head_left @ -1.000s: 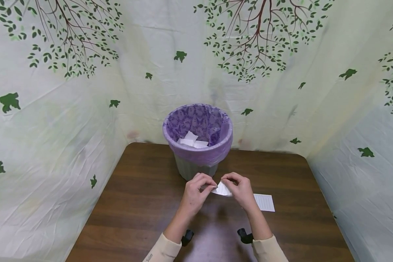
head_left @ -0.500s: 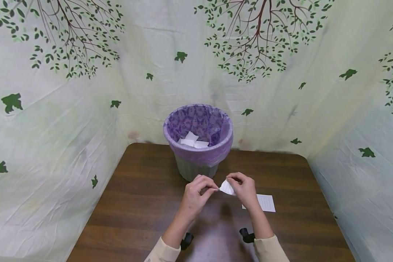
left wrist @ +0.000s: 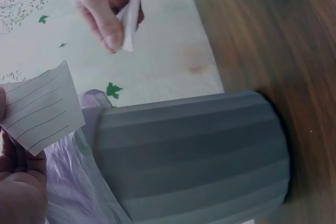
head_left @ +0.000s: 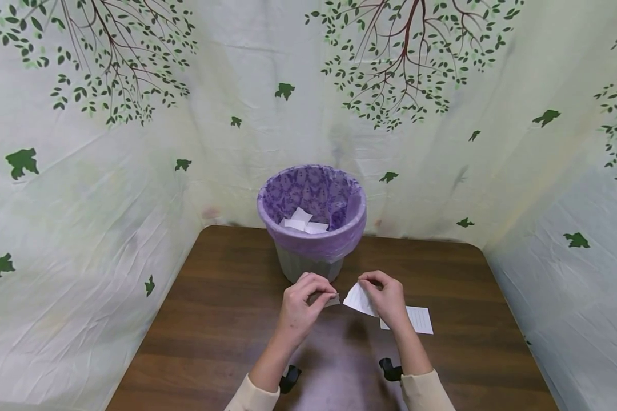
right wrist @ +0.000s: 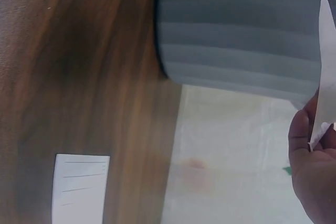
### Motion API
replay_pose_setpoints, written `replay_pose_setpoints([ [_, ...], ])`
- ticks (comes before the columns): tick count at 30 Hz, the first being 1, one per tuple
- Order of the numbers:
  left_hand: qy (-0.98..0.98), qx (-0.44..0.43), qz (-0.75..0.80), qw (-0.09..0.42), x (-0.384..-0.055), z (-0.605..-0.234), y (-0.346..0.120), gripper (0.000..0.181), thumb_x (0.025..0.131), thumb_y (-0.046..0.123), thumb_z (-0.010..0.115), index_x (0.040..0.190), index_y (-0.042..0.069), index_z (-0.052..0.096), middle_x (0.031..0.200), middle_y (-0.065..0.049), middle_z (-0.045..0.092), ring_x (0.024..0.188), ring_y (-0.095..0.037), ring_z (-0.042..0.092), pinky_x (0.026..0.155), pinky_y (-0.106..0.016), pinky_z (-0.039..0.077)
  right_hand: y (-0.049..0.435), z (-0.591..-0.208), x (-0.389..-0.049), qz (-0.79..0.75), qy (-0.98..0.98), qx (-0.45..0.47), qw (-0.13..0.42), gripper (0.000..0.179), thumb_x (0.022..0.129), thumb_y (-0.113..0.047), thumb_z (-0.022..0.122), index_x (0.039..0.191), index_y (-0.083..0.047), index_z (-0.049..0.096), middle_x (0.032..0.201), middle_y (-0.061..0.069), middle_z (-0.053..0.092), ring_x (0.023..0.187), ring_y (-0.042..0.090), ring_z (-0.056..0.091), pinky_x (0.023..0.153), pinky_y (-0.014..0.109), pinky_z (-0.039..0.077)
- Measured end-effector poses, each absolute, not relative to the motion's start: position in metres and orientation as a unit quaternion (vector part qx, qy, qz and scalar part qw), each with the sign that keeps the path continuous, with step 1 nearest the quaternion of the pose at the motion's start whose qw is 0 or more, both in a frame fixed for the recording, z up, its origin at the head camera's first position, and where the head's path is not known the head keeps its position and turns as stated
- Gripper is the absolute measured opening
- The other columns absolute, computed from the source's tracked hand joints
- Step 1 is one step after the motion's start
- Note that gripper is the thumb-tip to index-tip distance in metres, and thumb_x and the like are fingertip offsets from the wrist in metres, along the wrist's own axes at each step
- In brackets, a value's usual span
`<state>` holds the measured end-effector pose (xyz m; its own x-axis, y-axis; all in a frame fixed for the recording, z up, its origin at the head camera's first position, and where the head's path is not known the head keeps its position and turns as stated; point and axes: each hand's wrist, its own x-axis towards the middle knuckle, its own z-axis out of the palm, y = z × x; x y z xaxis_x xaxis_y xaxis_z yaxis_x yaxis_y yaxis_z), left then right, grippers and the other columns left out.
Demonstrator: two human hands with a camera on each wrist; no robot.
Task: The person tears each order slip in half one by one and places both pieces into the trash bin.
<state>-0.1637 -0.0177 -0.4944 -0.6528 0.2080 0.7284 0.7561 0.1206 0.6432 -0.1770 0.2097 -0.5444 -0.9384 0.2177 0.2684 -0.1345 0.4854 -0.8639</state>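
Two hands above table (head_left: 226, 319) centre, in front of one grey bin (head_left: 308, 265): left hand (head_left: 300, 302) pinches one small lined scrap (head_left: 332, 301), right hand (head_left: 388, 297) pinches one larger torn piece (head_left: 360, 299). The two pieces are apart. One lined slip (head_left: 413, 319) lies flat toward the right edge; about three white scraps (head_left: 303, 221) lie inside the bin's one purple liner (head_left: 313, 242).

Both forearms reach forward, wrists raised. The left hand (head_left: 300, 302) has its fingers curled into a pinching grip; the right hand (head_left: 388, 297) is curled likewise, just apart from it.

Brown table (head_left: 226, 319): bin (head_left: 308, 265), lined paper (head_left: 416, 319).
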Motion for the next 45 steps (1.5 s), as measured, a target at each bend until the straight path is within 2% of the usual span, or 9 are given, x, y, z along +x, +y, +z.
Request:
replay_pose_setpoints([
  [4, -0.709, -0.330, -0.577, 0.235, -0.166, -0.494, -0.020, 0.008, 0.088, -0.001, 0.082, 0.088, 0.006, 0.078, 0.087, -0.003, 0.074, 0.088, -0.019, 0.067, 0.073, -0.025, 0.057, 0.207, -0.537, -0.177, 0.514, -0.839, -0.024, 0.175, 0.006, 0.091, -0.008, 0.083, 0.097, -0.006, 0.082, 0.095, 0.007, 0.081, 0.086, 0.002, 0.067, 0.077, 0.015, 0.051],
  [10, -0.712, -0.318, -0.576, 0.245, -0.171, -0.488, -0.023, 0.013, 0.086, -0.003, 0.084, 0.089, 0.009, 0.079, 0.088, -0.003, 0.074, 0.088, -0.019, 0.067, 0.070, -0.029, 0.056, 0.203, -0.521, -0.176, 0.537, -0.825, -0.015, 0.174, 0.007, 0.093, -0.010, 0.081, 0.098, -0.005, 0.081, 0.095, 0.009, 0.080, 0.082, 0.002, 0.064, 0.073, 0.015, 0.050],
  [22, -0.709, -0.325, -0.568, 0.264, -0.181, -0.463, -0.026, 0.013, 0.086, -0.002, 0.083, 0.090, 0.009, 0.079, 0.089, -0.003, 0.074, 0.089, -0.020, 0.067, 0.073, -0.035, 0.055, 0.197, -0.482, -0.181, 0.571, -0.795, 0.024, 0.204, 0.004, 0.095, -0.004, 0.077, 0.096, -0.006, 0.080, 0.095, 0.013, 0.078, 0.079, 0.006, 0.063, 0.070, 0.015, 0.049],
  [32, -0.703, -0.330, -0.559, 0.292, -0.192, -0.435, -0.029, 0.011, 0.087, -0.003, 0.083, 0.091, 0.006, 0.079, 0.092, -0.006, 0.075, 0.091, -0.021, 0.066, 0.076, -0.028, 0.054, 0.190, -0.447, -0.194, 0.587, -0.771, 0.066, 0.238, 0.003, 0.095, -0.004, 0.077, 0.097, -0.003, 0.079, 0.096, 0.016, 0.077, 0.075, 0.005, 0.062, 0.065, 0.015, 0.048],
  [38, -0.710, -0.319, -0.552, 0.299, -0.200, -0.425, -0.030, 0.009, 0.087, 0.000, 0.084, 0.093, 0.006, 0.079, 0.093, -0.007, 0.076, 0.094, -0.022, 0.070, 0.086, -0.019, 0.054, 0.183, -0.433, -0.201, 0.587, -0.764, 0.083, 0.253, 0.004, 0.095, -0.001, 0.076, 0.097, -0.002, 0.078, 0.094, 0.015, 0.076, 0.074, 0.005, 0.061, 0.065, 0.015, 0.047],
  [41, -0.711, -0.321, -0.546, 0.306, -0.207, -0.420, -0.030, 0.008, 0.087, 0.001, 0.084, 0.093, 0.005, 0.079, 0.093, -0.008, 0.076, 0.094, -0.023, 0.071, 0.087, -0.019, 0.055, 0.180, -0.428, -0.205, 0.591, -0.759, 0.089, 0.259, 0.005, 0.094, -0.001, 0.076, 0.098, -0.001, 0.078, 0.096, 0.017, 0.076, 0.076, 0.005, 0.062, 0.067, 0.014, 0.048],
  [45, -0.712, -0.320, -0.541, 0.315, -0.218, -0.413, -0.033, 0.007, 0.088, 0.002, 0.083, 0.093, 0.003, 0.079, 0.092, -0.009, 0.075, 0.089, -0.024, 0.071, 0.089, -0.029, 0.057, 0.174, -0.420, -0.212, 0.593, -0.756, 0.098, 0.260, 0.006, 0.096, -0.001, 0.075, 0.100, 0.000, 0.078, 0.099, 0.019, 0.076, 0.083, 0.005, 0.065, 0.072, 0.014, 0.051],
])
